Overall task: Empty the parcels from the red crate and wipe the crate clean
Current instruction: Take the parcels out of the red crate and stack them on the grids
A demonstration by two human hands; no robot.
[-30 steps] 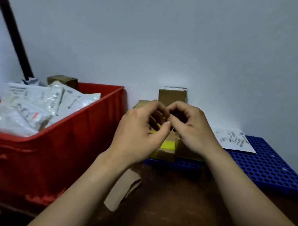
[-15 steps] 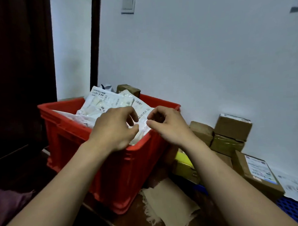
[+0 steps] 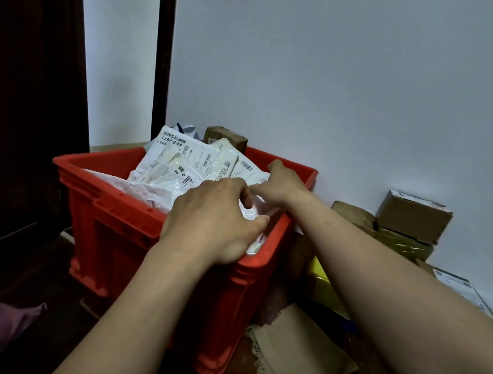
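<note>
Fingers of the left hand are curled, pinching a crumpled white parcel at the near right corner of the red crate, dead centre of frame. The right hand is just beyond it, fingertips hidden, so can't tell its grip. Parcel lies right under both hands, left one nearer, so it probably comes straight up.

The red crate floor lies hidden under parcels, right hand fingertips too

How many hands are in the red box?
2. The left hand grips a white parcel at the red crate's near corner; the right hand reaches over the parcels beside it, its fingers hidden.
</note>
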